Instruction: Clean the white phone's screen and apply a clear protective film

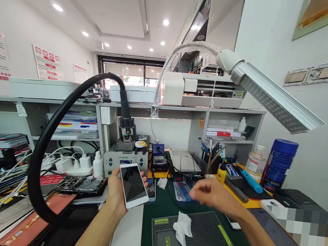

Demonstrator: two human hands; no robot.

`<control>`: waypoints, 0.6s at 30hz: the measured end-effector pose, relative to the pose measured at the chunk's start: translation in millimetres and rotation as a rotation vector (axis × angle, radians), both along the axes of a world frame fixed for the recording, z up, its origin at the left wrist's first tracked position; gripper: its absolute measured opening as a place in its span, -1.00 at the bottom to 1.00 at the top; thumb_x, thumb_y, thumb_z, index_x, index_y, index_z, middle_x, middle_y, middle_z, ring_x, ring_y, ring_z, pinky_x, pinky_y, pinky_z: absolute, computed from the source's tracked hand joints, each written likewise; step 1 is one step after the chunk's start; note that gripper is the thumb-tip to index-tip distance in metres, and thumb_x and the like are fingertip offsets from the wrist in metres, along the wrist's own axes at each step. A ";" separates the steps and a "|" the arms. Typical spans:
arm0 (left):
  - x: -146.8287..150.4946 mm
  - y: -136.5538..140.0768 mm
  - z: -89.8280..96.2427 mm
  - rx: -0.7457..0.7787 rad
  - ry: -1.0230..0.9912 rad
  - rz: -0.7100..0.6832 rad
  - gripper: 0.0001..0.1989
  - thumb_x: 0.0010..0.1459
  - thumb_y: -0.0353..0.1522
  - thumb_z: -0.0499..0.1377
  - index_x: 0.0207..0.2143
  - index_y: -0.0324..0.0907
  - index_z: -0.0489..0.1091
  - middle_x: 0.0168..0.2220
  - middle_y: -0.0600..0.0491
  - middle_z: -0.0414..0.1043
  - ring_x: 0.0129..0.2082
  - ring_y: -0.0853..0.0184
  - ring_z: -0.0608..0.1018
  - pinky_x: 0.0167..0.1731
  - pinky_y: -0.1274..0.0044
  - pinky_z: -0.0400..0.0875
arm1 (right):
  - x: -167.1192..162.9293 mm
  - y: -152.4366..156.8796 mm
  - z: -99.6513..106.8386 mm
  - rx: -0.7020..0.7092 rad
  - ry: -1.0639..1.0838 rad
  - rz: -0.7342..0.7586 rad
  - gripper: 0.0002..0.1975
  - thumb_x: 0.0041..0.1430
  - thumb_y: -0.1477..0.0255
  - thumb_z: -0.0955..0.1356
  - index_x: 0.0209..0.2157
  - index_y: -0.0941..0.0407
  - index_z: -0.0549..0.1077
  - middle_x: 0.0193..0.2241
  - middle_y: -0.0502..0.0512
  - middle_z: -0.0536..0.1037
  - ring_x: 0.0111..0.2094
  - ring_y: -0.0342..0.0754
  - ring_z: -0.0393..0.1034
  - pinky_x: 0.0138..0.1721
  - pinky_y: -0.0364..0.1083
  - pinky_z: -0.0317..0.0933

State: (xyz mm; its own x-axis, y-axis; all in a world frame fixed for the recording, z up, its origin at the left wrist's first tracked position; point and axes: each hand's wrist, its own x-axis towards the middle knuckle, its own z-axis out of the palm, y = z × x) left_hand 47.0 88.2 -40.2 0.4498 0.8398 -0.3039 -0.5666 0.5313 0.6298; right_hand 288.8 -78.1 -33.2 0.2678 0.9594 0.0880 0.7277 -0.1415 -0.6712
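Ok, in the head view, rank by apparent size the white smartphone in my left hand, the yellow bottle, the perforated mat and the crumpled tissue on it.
Largest to smallest:
1. Perforated mat
2. White smartphone
3. Crumpled tissue
4. Yellow bottle

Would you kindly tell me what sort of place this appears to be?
Probably an electronics repair shop: the left hand holds a white phone, an opened device lies nearby with its insides exposed, and a thick black hose arches over to a grey bench unit.
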 end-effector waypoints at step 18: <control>21.2 -38.1 -8.4 -0.026 0.016 -0.372 -0.39 0.25 0.02 -0.05 -0.19 -0.35 0.48 -0.43 -0.17 0.55 -0.46 0.11 0.61 -0.40 0.35 0.50 | -58.4 8.1 -28.1 0.030 0.593 0.264 -0.74 0.14 0.21 0.44 -0.35 0.13 0.47 -0.58 -0.06 0.43 -0.57 -0.17 0.30 -0.60 -0.23 0.11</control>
State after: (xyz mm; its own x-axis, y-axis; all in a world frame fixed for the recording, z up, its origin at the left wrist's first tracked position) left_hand 68.2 50.0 -48.6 0.7177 0.6120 -0.3321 -0.3222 0.7147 0.6208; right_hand 230.4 -70.0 -61.4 0.0350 0.9991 0.0256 0.2402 0.0165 -0.9706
